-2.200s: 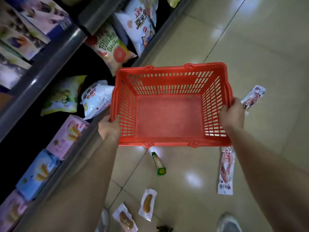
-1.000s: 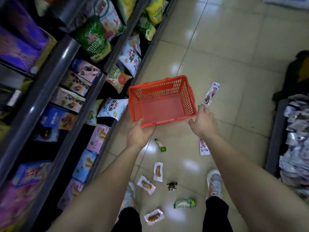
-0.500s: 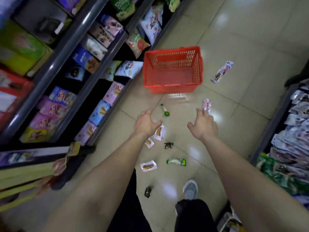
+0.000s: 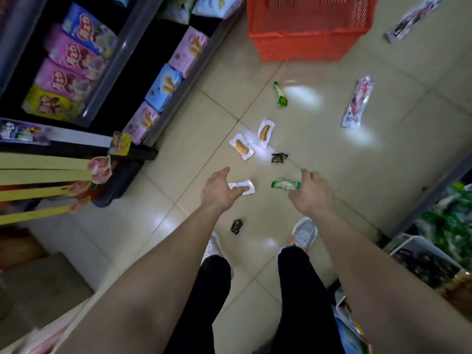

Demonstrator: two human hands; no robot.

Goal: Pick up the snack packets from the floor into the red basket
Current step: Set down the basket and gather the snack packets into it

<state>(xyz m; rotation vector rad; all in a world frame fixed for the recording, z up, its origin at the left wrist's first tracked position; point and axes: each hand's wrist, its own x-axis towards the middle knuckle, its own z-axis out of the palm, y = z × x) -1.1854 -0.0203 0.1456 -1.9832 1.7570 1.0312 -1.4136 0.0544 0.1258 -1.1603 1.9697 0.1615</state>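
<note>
From the head camera, the red basket [image 4: 310, 29] stands on the tiled floor [image 4: 332, 159] at the far end of the aisle, just beside the foot of the shelf [image 4: 120, 54] of boxed snacks that runs along the floor's left edge. Snack packets lie scattered on the floor between the basket and the person's shoes. A long white-and-pink packet [image 4: 357, 104] lies toward the right side, and another long packet [image 4: 413, 17] lies beside the basket's right wall. A small green-tipped packet [image 4: 280, 94] lies just in front of the basket. Nearer, two white sausage packets [image 4: 251, 139] lie almost touching, with a small dark packet [image 4: 279, 158] beside them. The left hand [image 4: 218, 191] is spread, fingers loosely curled, over a third white sausage packet [image 4: 244, 187], partly covering it; actual contact cannot be told. The right hand [image 4: 310, 194] is open too, its fingertips at the end of a green packet [image 4: 284, 184], not closed on it. Another dark packet [image 4: 236, 226] lies between the hands and the shoes [image 4: 304, 232].
</note>
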